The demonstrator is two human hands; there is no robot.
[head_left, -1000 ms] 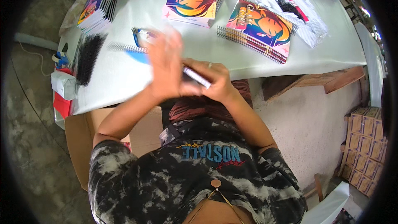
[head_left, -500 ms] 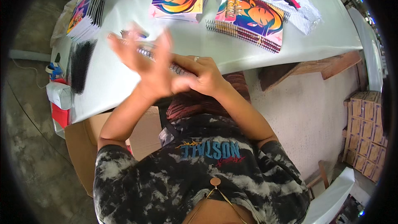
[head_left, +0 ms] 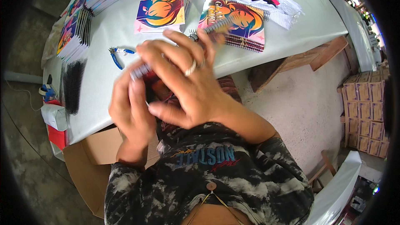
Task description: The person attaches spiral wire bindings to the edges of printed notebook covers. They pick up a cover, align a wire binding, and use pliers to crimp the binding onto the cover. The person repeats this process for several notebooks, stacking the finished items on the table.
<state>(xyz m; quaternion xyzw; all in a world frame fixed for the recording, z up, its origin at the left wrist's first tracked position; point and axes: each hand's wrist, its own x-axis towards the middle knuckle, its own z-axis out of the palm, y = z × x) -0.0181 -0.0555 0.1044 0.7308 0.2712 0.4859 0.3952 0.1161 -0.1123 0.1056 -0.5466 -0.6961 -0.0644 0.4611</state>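
Both hands have risen from the bench [head_left: 291, 37] toward the camera since the earlier frames, bringing the spiral notebook with them. That notebook [head_left: 143, 73] now sits between the palms, above the bench's near edge and mostly hidden; only a strip of its wire coil and a dark red corner show. Behind it, the left hand [head_left: 131, 108] curls its fingers against the back cover, grasping it. In front, the right hand [head_left: 183, 83], wearing a ring, spreads its fingers loosely, with only the thumb pressed in toward the book, so its hold looks light. Blue-handled pliers [head_left: 116, 55] lie on the bench just beyond the hands, and a finished notebook [head_left: 235, 23] lies farther right. With the grip this loose and the hands blurred by motion, the notebook could slip and drop to the lap, or the coil could snag a finger.
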